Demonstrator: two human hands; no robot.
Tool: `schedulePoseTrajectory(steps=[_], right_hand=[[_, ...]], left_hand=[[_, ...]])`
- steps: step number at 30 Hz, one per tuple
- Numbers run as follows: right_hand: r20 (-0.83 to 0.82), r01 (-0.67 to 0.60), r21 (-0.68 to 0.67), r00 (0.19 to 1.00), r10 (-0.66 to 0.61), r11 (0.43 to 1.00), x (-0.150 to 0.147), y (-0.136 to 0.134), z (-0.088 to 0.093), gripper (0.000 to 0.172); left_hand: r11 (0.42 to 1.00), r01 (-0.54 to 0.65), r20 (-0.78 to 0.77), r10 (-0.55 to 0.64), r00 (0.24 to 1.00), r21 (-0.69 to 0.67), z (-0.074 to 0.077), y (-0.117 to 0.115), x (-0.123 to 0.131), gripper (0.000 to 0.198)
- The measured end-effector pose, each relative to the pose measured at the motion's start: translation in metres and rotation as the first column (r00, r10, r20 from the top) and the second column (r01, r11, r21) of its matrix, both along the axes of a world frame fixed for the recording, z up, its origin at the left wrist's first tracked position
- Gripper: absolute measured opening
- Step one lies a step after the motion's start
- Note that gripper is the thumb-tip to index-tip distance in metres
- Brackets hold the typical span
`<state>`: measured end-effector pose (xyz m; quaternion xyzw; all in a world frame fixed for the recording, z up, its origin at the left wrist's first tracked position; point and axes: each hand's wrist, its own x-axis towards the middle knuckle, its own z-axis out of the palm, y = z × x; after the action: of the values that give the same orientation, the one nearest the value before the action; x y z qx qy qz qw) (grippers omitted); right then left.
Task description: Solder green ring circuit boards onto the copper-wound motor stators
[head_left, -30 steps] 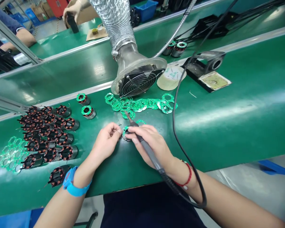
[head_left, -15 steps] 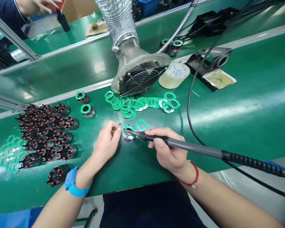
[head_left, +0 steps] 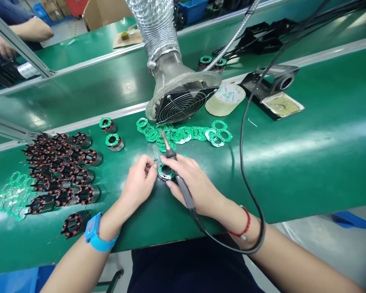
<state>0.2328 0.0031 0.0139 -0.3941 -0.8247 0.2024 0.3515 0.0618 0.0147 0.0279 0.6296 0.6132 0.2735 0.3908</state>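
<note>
A stator with a green ring board on top (head_left: 165,172) stands on the green bench between my hands. My left hand (head_left: 139,177) is closed at its left side, fingertips pinched together; what they hold is too small to make out. In my right hand (head_left: 198,185) is a soldering iron (head_left: 183,188), its tip pointing up and away from me over the loose green rings (head_left: 183,133). The thumb and fingers of that hand also reach the right side of the stator.
Many wound stators (head_left: 64,167) stand at the left, beside more green rings (head_left: 15,195). A fume extractor (head_left: 183,103) hangs behind the rings. Tape roll (head_left: 225,99) and iron stand (head_left: 273,91) are at the back right. A person's arm (head_left: 30,30) shows at top left.
My right hand has turned the soldering iron from pointing left at the board to pointing up and away, and its fingers have come to the stator. The other person's hand has moved left and down.
</note>
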Motion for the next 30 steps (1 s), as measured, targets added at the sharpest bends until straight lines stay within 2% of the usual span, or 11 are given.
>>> schedulePoseTrajectory(steps=[3, 6, 9, 11, 13, 15, 17, 19, 25, 27, 30], right_hand=[[0.04, -0.025, -0.015, 0.999, 0.025, 1.0, 0.0, 0.001, -0.003, 0.051], [0.033, 0.048, -0.031, 0.998, -0.047, 0.998, 0.002, 0.002, -0.005, 0.044], [-0.004, 0.119, -0.027, 0.993, -0.119, 0.993, 0.005, 0.003, -0.009, 0.049], [-0.038, 0.123, -0.03, 0.992, -0.124, 0.992, 0.006, 0.003, -0.011, 0.053], [-0.047, 0.127, -0.036, 0.991, -0.129, 0.991, 0.006, 0.003, -0.013, 0.053], [-0.039, 0.136, -0.028, 0.99, -0.137, 0.99, 0.005, 0.002, -0.014, 0.052], [-0.026, 0.123, -0.002, 0.992, -0.123, 0.992, 0.003, 0.001, -0.013, 0.052], [-0.014, 0.091, 0.02, 0.996, -0.09, 0.996, 0.001, 0.0, -0.011, 0.051], [-0.026, -0.109, 0.121, 0.993, 0.112, 0.987, -0.001, -0.003, -0.006, 0.053], [0.007, -0.115, 0.146, 0.993, 0.116, 0.983, 0.0, -0.004, -0.006, 0.053], [0.06, -0.06, 0.125, 0.997, 0.053, 0.99, 0.002, -0.004, -0.007, 0.05]], left_hand=[[1.0, -0.011, 0.011, 0.011, 1.0, -0.009, -0.001, 0.001, -0.001, 0.009], [0.998, 0.001, 0.072, 0.004, 0.997, -0.07, -0.001, -0.003, -0.003, 0.008], [0.982, 0.142, 0.0, -0.143, 0.99, -0.125, 0.002, -0.009, -0.004, 0.013], [0.974, 0.212, -0.141, -0.222, 0.965, -0.083, 0.004, -0.012, -0.005, 0.004], [0.976, 0.217, -0.25, -0.205, 0.946, 0.018, 0.005, -0.013, -0.005, 0.007], [0.973, 0.193, -0.266, -0.154, 0.951, 0.124, 0.007, -0.012, -0.006, 0.012], [0.965, 0.173, -0.219, -0.129, 0.967, 0.195, 0.008, -0.011, -0.005, 0.012], [0.966, 0.156, -0.162, -0.123, 0.979, 0.208, 0.009, -0.01, -0.004, 0.011], [0.99, 0.103, 0.03, -0.107, 0.994, 0.097, 0.005, -0.008, -0.002, 0.009], [0.995, 0.097, 0.117, -0.1, 0.988, 0.036, 0.003, -0.007, -0.003, 0.008], [0.996, 0.079, 0.209, -0.068, 0.976, -0.047, 0.002, -0.005, -0.005, 0.01]])
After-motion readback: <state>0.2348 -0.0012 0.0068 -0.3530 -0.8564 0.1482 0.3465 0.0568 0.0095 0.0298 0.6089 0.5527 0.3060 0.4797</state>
